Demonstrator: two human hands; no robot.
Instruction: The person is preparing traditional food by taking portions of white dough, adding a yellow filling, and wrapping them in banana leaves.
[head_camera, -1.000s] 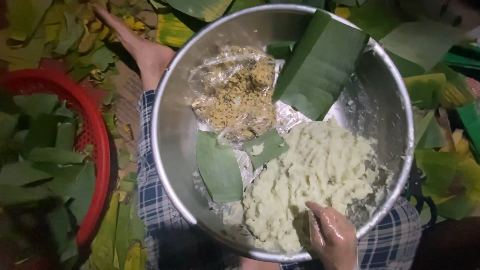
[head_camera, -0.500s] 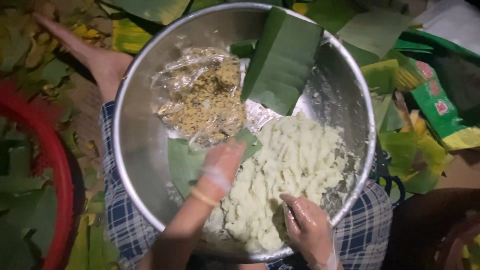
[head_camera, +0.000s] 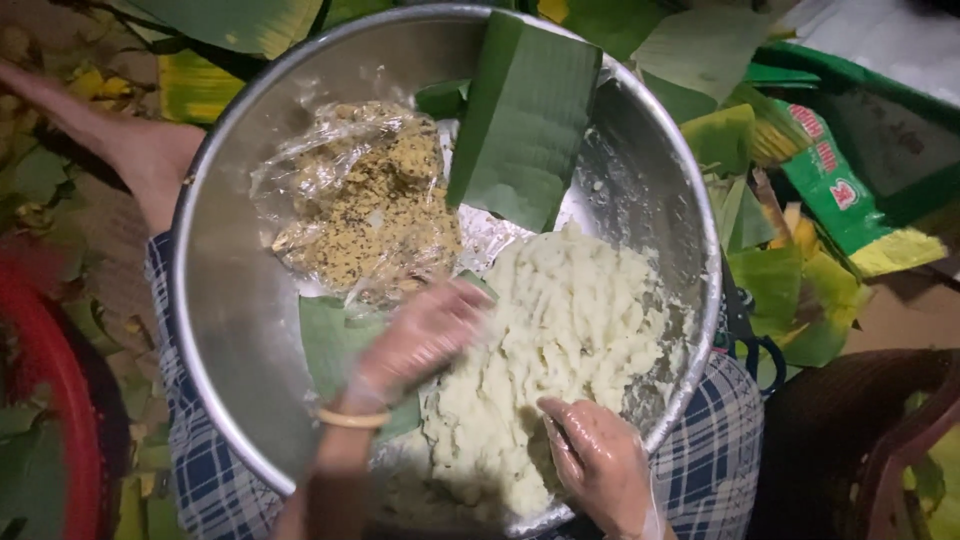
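While both gloved hands work inside the bowl (head_camera: 215, 330), which rests on the person's checked lap, the head view shows the dough (head_camera: 560, 340), pale and lumpy, heaped from the middle toward 5 o'clock.

The left hand (head_camera: 425, 335) is blurred. It lies across the small leaf (head_camera: 335, 345) at 7 o'clock, fingers reaching toward 2 o'clock to meet the dough's edge. They look loosely spread, but the blur hides whether they pinch anything. A yellow band circles that wrist.

The right hand (head_camera: 600, 460) enters at 6 o'clock, knuckles up, fingers curled narrow and dug into the near edge of the dough.

The filling (head_camera: 375, 215), crumbly yellow on clear plastic film, sits at 10 o'clock, just beside the left fingers. A folded leaf (head_camera: 525, 125) leans on the rim at 12 o'clock.

Likely risks:
- the sticky dough may cling to the gloves and tear off unevenly
- a sweep of the left hand could drag the film and scatter crumbs into the dough
- a hard downward press near the rim at 6 o'clock could tip the bowl off the lap
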